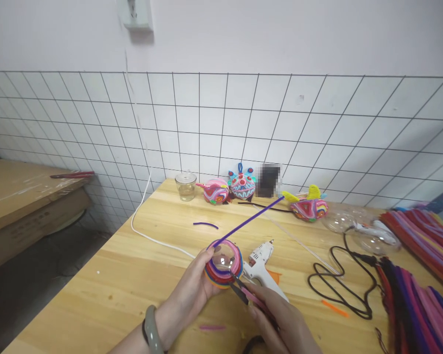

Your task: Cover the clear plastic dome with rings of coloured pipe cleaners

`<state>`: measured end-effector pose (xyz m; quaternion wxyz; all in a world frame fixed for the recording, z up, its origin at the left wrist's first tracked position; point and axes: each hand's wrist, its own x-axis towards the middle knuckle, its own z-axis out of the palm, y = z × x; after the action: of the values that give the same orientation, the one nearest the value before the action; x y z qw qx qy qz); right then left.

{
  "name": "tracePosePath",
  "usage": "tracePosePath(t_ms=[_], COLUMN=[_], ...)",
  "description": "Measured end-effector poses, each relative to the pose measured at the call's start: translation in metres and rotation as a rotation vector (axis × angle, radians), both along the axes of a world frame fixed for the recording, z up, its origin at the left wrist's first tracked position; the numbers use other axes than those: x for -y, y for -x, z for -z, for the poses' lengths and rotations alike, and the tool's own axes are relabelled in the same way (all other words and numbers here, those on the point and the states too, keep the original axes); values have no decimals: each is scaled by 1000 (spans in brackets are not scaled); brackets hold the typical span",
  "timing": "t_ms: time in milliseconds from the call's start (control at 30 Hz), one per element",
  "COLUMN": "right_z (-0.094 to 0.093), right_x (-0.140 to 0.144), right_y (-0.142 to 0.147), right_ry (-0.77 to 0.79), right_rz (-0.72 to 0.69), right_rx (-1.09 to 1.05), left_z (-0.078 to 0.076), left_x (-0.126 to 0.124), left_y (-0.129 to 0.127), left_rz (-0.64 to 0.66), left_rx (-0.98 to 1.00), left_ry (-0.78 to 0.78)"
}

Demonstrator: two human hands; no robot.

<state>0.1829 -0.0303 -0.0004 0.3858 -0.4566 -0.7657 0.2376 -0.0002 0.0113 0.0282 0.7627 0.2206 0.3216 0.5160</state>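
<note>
My left hand (197, 278) grips a clear plastic ball (223, 258) ringed with pink, purple, red, orange and blue pipe cleaners. A long purple pipe cleaner (249, 221) sticks out from the ball toward the upper right, its near end beside my left thumb. In my right hand (280, 317) is a pair of scissors (241, 292) with dark blades and pink handles. The blades are apart, their tips at the lower right of the ball's rim. Just right of the ball lies a white glue gun (262, 268), partly hidden behind my right hand.
Colourful fish-like ornaments (216, 191), a blue toothy ornament (242, 184) and a lidded glass (185, 187) stand along the wall. Clear plastic shells (339, 221), a black cable (332, 285) and pipe cleaner bundles (417, 305) lie right. A short purple piece (205, 224) lies behind the ball.
</note>
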Motion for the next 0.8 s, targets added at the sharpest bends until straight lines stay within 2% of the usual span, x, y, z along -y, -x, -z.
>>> tracePosePath(t_ms=[267,367,500,567,633,700,800], right_z=[-21,-22,-18,-18,-20,-22,-24], right_x=[-4,-3,-6,-9,-10,-9,-6], right_y=[-4,-4,-12,-18,-21,-19,-11], right_ry=[142,269,530,583,539,411,180], right_rz=[-51,16,170,214,223,184,8], right_rx=[-82,-269,-497,-553,-541,-445,-198], left_z=[4,5,4,5,6,7,8], left_x=[-3,-4,-7,-8,-9,-9,-8], left_y=[2,3,5,6,7,6,4], left_rz=[1,-7,-1,0,3,5,-8], left_rx=[13,23,16,22,30,28,16], left_ry=[23,42,73,78,74,72,60])
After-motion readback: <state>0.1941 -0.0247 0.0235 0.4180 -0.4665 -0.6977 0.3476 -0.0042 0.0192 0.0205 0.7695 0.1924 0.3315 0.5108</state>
